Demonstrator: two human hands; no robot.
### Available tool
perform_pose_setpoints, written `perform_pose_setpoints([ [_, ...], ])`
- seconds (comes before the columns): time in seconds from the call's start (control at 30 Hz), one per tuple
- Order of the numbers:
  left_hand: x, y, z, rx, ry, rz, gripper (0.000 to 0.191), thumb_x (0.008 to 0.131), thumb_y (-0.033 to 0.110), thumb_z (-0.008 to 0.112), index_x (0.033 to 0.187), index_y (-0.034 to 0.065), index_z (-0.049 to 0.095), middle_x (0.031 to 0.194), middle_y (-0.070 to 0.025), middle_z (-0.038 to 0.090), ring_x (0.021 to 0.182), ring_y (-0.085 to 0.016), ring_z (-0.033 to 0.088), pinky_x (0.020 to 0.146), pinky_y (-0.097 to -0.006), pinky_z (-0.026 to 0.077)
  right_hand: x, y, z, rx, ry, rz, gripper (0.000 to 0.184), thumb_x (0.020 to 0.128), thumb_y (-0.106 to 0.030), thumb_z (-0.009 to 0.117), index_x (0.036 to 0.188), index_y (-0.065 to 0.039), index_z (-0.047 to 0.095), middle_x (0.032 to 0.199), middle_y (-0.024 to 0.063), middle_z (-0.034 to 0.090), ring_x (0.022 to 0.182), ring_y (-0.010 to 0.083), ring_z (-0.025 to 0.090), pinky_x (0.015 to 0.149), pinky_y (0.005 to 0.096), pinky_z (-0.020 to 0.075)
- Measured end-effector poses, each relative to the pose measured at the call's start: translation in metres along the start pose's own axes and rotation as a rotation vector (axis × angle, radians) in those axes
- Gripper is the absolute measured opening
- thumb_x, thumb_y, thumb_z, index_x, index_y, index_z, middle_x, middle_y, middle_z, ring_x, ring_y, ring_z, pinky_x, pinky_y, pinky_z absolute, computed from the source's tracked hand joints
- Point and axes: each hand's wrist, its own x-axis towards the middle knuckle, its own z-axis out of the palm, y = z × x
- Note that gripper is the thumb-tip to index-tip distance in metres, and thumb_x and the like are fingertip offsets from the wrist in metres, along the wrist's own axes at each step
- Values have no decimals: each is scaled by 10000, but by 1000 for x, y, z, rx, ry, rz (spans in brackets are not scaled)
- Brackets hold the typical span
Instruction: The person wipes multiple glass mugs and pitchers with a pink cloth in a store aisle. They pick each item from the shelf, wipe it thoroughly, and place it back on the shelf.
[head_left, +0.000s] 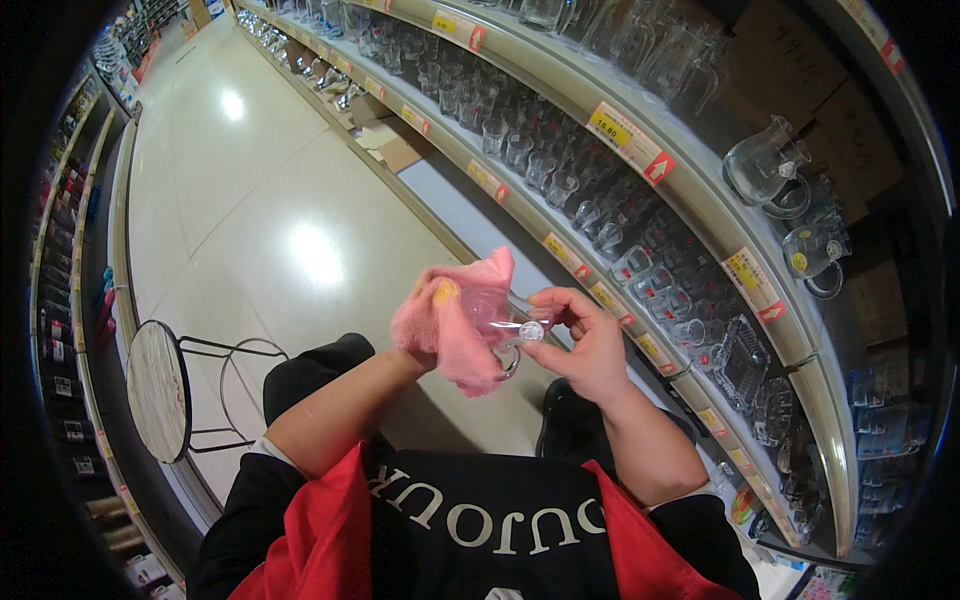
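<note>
A small clear glass pitcher (491, 311) lies tilted on its side between my hands, a round sticker near its neck. The fingers and thumb of my right hand (596, 341) pinch it at the mouth end. Around its base and side is wrapped a pink cloth (420, 322) with a yellow patch. My left hand (421, 360) grips the pitcher's body through this cloth, its fingers mostly hidden under the folds. Below the cloth's edge shows the curved glass handle (511, 363).
To the right runs a long shelf unit (555, 90) with rows of glass cups (517, 150) and two glass pitchers (769, 169) near its edge. A round-topped stool (159, 391) stands at left, before another shelf (101, 300). The tiled floor (247, 172) stretches ahead.
</note>
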Motion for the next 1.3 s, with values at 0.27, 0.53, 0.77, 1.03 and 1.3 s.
perform_pose_setpoints([
  [0.27, 10, 15, 16, 779, 247, -422, 352, 849, 274, 709, 1088, 29, 626, 917, -7, 600, 766, -107, 549, 689, -270, 487, 2, 8, -5, 429, -62, 212, 468, 799, 16, 747, 1236, 19, 579, 1119, 76, 647, 1023, 132, 623, 933, 273, 503],
  [0.53, -12, 8, 17, -29, 333, -158, 375, 919, 88, 616, 1269, 23, 498, 1230, -107, 573, 1073, -180, 585, 957, -345, 495, 3, 8, -6, 227, -12, 92, 488, 782, 2, 776, 1236, 3, 597, 1058, 42, 649, 971, 115, 608, 900, 289, 499],
  [0.77, -14, 15, 30, -4, 147, 1, 370, 909, 73, 606, 1260, 14, 508, 1184, -161, 606, 1026, -214, 615, 883, -360, 531, -3, -4, -2, -215, 25, -89, 519, 736, -21, 788, 1217, 14, 599, 1078, 40, 635, 992, 129, 605, 911, 300, 486],
  [1.03, 2, 23, 28, 321, -73, -56, 571, 797, 96, 789, 1299, 54, 521, 1030, -19, 642, 887, -109, 595, 895, -258, 483, 0, -1, 3, -62, 77, -86, 492, 735, -40, 803, 1191, 1, 624, 1000, 45, 657, 929, 121, 618, 861, 282, 500],
  [1.3, 3, 48, 56, 667, 213, -252, 380, 886, 304, 713, 1131, 43, 587, 780, -27, 644, 707, -167, 620, 679, -318, 513, 0, 4, 0, 40, 71, -10, 504, 741, -8, 792, 1213, -14, 614, 1032, 24, 650, 940, 102, 603, 884, 283, 490],
])
